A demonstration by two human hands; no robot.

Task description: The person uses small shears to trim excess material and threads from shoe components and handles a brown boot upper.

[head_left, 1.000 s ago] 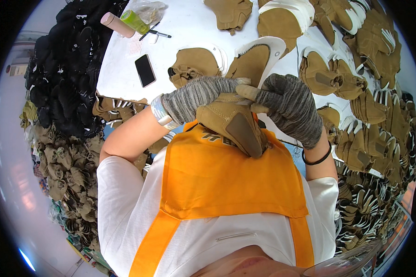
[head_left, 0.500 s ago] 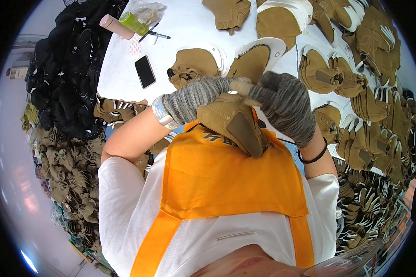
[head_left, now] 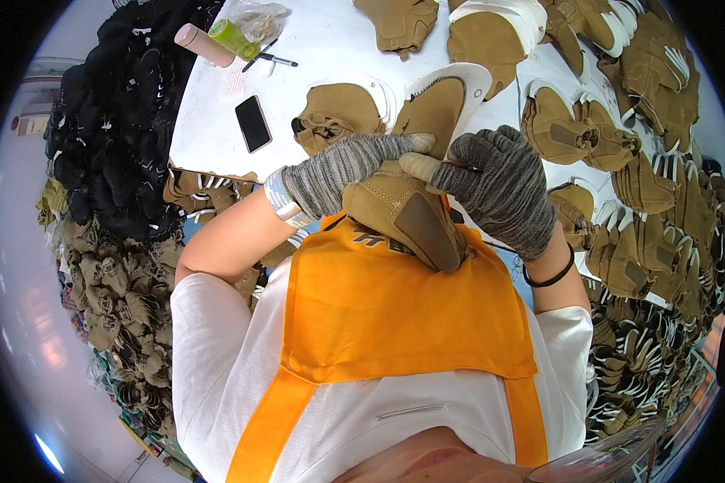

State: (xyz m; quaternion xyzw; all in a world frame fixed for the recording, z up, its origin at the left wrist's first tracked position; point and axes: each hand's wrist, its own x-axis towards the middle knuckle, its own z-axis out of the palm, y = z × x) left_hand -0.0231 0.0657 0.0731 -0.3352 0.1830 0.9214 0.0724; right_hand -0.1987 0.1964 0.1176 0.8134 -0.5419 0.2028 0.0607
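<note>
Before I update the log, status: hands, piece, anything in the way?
Left hand holding brown shoe upper. Right hand at its edge, curled around thin dark object. Close by: another upper, just beyond.

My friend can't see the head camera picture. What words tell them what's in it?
A person's grey-gloved left hand holds a brown shoe upper above an orange apron, with the gloved right hand at its top edge. Beyond, a white table carries more shoe uppers and a phone; black items are heaped at left.
</note>
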